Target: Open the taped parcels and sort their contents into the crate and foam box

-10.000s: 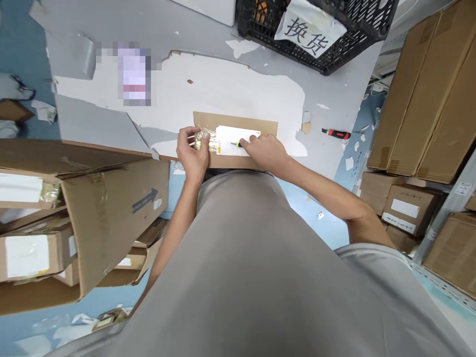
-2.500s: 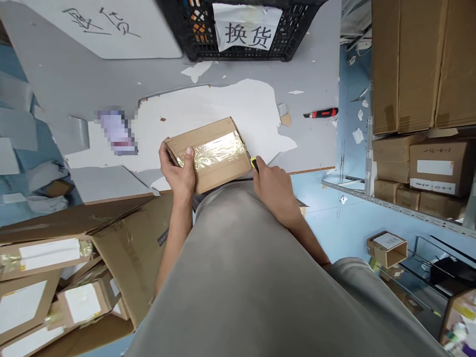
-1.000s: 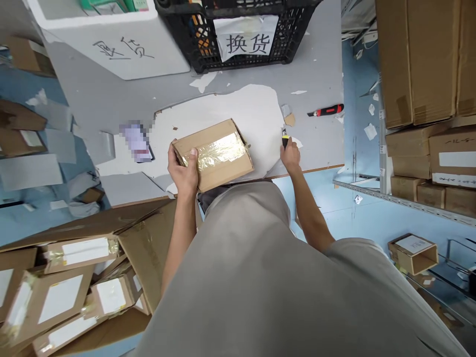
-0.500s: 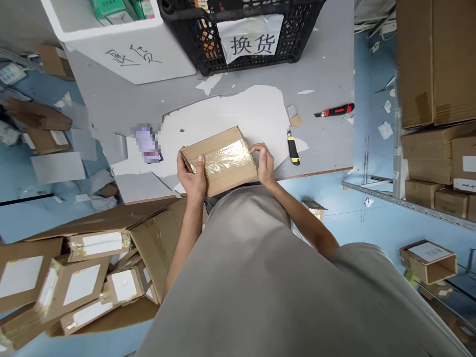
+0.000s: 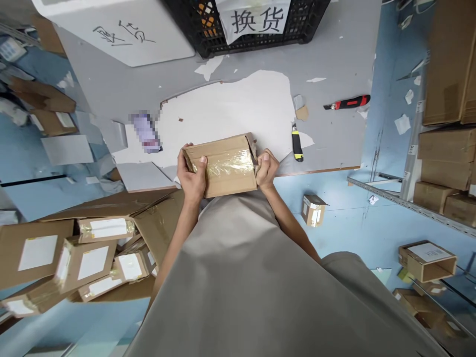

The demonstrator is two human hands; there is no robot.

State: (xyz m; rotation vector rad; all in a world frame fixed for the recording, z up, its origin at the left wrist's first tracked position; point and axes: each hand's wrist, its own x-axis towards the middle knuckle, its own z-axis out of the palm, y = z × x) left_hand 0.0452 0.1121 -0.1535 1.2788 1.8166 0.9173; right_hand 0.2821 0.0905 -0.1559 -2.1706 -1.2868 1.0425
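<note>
Head view: over the near edge of the grey worktop (image 5: 334,139), still clasping a gold-taped brown cardboard box (image 5: 227,173) in half-curled left hand (image 5: 192,181), now gripping its loosened end flap (image 5: 252,144) in near-closed right hand (image 5: 267,168), seemingly past cutting.

At top centre, a white paper sheet (image 5: 253,37) on the black plastic lattice crate (image 5: 311,29) reads "换货". The white rectangular box (image 5: 163,32), upper left, bears handwritten black "退货". White labels (image 5: 37,253) on brown cardboard cartons (image 5: 11,248), lower left, are illegible.
</note>
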